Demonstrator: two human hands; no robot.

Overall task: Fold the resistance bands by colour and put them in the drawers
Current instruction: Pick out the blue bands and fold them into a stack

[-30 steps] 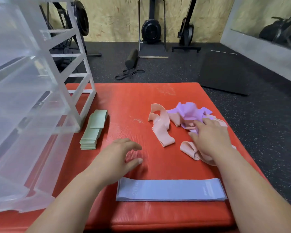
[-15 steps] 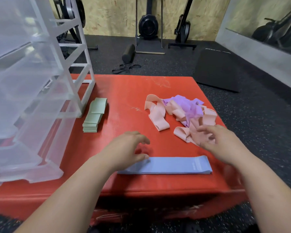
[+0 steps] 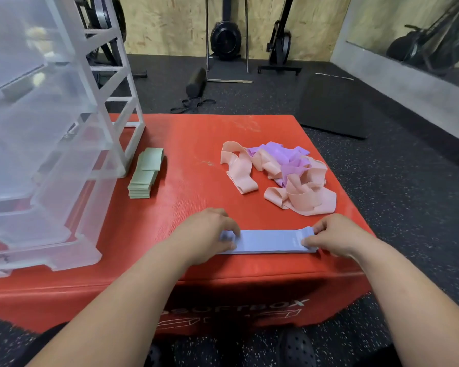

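Two ends of blue band [image 3: 270, 241] pinched, left hand [image 3: 204, 234] (grip seemingly closed), right hand [image 3: 334, 235]

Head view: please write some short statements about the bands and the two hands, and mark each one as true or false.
1. The left hand and the right hand each grip one end of the blue band. True.
2. The green bands lie in a loose tangle. False: they are folded in a neat stack beside the drawer unit.
3. The pink bands and the purple bands lie unfolded in one mixed heap. True.
4. The blue band lies inside a drawer. False: it lies flat on the red box, near its front edge.
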